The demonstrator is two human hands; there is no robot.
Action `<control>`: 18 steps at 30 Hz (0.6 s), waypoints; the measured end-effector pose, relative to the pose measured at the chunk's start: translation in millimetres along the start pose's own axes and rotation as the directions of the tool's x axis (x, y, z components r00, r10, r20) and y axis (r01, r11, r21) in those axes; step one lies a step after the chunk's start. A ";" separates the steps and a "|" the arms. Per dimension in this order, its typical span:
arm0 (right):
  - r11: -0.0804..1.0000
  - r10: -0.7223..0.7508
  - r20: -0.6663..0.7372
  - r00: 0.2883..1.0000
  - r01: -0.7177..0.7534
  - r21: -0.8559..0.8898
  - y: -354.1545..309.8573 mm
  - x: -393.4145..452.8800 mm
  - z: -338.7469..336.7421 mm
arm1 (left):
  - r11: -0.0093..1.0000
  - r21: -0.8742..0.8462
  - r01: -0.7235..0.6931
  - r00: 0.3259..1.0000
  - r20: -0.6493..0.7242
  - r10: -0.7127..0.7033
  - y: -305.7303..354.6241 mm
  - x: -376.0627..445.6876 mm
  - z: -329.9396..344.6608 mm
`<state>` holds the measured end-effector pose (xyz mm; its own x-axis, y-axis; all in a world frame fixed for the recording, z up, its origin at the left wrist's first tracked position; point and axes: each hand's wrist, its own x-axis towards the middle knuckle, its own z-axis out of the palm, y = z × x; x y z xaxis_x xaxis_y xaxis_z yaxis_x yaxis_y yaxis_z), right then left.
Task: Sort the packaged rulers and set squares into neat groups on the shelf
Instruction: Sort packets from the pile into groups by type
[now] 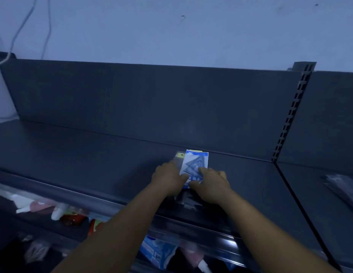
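I see both bare arms reaching forward over the dark grey metal shelf (92, 154), the hands meeting near its back edge, a little right of the middle. My left hand (168, 179) lies on the left side of a blue-and-white printed packet holding clear set squares (195, 164), its thumb pressing the packet's near left edge; the other fingers curl down at the packet's side, but how firmly they grip I cannot tell. My right hand (212, 184) covers the packet's near right corner with the fingers bent over it, thumb toward the middle, holding it against the shelf. The packet lies flat, its far end just beside the dark back panel (152, 99). Under it, poking out on the left, is a clear packet with a yellow tag (178, 155), so the two overlap in one small pile. More clear wrapping shows dimly under my wrists. On the neighbouring shelf bay to the right, well apart, lies a clear plastic-wrapped bundle of long rulers (343, 186). Below the shelf's front lip, mixed coloured goods (59, 211) sit on a lower level, too blurred to name.
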<state>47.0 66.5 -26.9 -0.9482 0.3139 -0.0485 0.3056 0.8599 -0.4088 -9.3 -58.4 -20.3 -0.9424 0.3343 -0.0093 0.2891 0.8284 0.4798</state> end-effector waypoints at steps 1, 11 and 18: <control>1.000 0.006 -0.013 1.000 -0.006 0.026 -0.4 2.7 0.8 | 1.000 -0.017 -0.008 1.000 -0.001 0.008 1.4 1.5 -1.4; 0.906 0.181 -0.156 0.971 -0.103 0.410 -0.8 13.5 -7.3 | 0.982 -0.180 0.063 0.995 -0.062 -0.076 7.8 16.1 -1.4; 0.835 0.271 -0.114 0.956 -0.174 0.522 8.9 22.2 -9.8 | 0.948 -0.288 0.132 0.988 -0.038 -0.149 16.0 18.8 0.8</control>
<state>29.6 85.1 -22.6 -0.8138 0.5787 -0.0529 0.3750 0.4535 -0.8085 -22.3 -38.4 -13.5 -0.9808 0.1894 -0.0474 0.1011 0.7003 0.7066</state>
